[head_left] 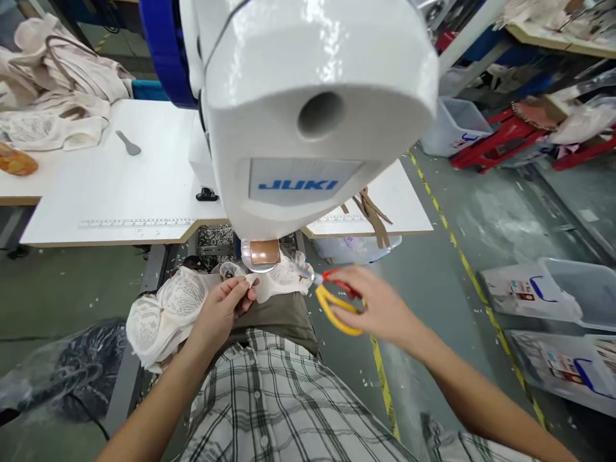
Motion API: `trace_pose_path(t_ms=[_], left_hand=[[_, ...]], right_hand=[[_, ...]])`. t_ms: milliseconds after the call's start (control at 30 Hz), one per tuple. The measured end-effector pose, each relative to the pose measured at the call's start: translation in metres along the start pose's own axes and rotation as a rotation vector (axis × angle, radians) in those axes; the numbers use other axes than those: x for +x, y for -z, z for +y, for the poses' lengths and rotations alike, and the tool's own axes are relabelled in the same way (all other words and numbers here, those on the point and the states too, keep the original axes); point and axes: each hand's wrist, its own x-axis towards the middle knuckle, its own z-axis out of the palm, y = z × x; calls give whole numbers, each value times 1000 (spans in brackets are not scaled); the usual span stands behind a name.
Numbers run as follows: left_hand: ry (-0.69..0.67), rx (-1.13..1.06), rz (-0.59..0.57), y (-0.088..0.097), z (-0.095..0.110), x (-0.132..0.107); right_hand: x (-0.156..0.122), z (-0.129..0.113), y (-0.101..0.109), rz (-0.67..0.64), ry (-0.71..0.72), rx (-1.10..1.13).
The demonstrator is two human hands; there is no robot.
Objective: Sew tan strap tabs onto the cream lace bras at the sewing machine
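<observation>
My left hand [222, 308] pinches the edge of a cream lace garment [166, 314] that lies across my lap, just below the sewing machine's foot [262, 255]. My right hand [380, 301] is closed around scissors with yellow and red handles [337, 298], blurred by motion, their tip pointing toward the lace near the machine. The big white JUKI sewing machine head [308, 109] fills the upper middle of the view.
A white worktable [120, 186] holds a ruler strip, a small grey tool [128, 144] and piled cream fabric [52, 83] at far left. Brown straps [373, 215] hang over the table's right edge. Plastic bins [553, 289] and a red stool [500, 138] stand right; a dark bag [72, 366] lies left.
</observation>
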Motion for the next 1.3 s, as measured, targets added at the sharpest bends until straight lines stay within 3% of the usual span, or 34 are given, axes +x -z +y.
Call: trace_pose_path(t_ms=[67,200,367,533,767,933,1300], left_hand=[[-5,16,-8,0,-1,0],[-39,112,-29,-1,-5,0],[-42,188,-21,0,-5,-2],[-70,285,-12,2,-3,-5],[33,7,-69,14,-11,-1],[17,-82,-18,19,-13,-2],[-156,264,114,13,-14,-7]], right_hand=[[-16,-25,-13,-69,34,37],[-14,-47,-35,-25,72,77],[2,-47,-48,-25,88,137],[0,-45,-50,-80,90,167],[-13,-38,-54,-2,3,302],[-11,-48,-57,-27,4,371],[14,-63,-71,-51,20,401]])
